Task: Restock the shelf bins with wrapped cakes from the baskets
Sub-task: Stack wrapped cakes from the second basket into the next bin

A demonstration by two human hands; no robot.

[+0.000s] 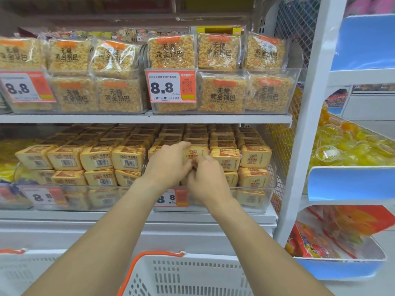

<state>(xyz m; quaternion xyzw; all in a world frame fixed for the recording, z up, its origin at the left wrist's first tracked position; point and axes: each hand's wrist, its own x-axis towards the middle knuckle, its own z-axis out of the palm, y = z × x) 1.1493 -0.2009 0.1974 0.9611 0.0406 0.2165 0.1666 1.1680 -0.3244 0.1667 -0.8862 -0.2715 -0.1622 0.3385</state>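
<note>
white basket (192, 274) below; both hands, left hand (168, 165) and right hand (206, 180), pinch one wrapped cake (197, 151) above "8.8" tag (172, 197).

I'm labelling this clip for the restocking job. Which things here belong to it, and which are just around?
In the job:
left hand and right hand, both on a wrapped cake
clear shelf bin
white basket

Just around:
rice-crust packs on the upper shelf
price tag
yellow jelly cups
</note>
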